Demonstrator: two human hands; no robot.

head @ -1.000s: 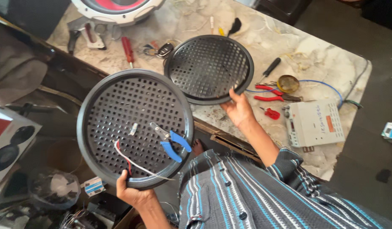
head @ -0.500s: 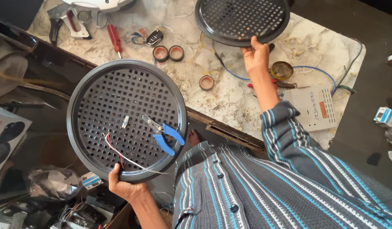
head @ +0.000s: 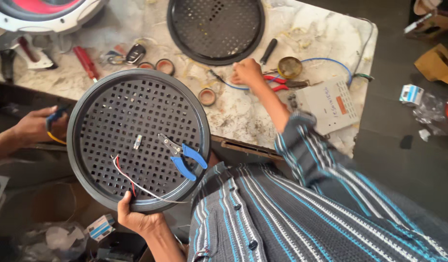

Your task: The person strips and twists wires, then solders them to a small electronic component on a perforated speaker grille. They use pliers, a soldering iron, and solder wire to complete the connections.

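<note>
My left hand grips the near rim of a large round black perforated grille, held flat over the table edge. On the grille lie blue-handled pliers, a small metal part and thin red and white wires. My right hand, fingers curled, rests on the marble table beside red-handled pliers and a thin blue wire. Whether it holds anything is unclear. A second black grille lies further back on the table.
Another person's hand holds a blue-handled tool at the left of the big grille. On the table lie a white box, a round tin, tape rolls, a red screwdriver, a key fob and a black screwdriver.
My right hand pushed the second grille away across the table, let go of it, and came back beside the red pliers. Another person's hand has appeared at the left.
</note>
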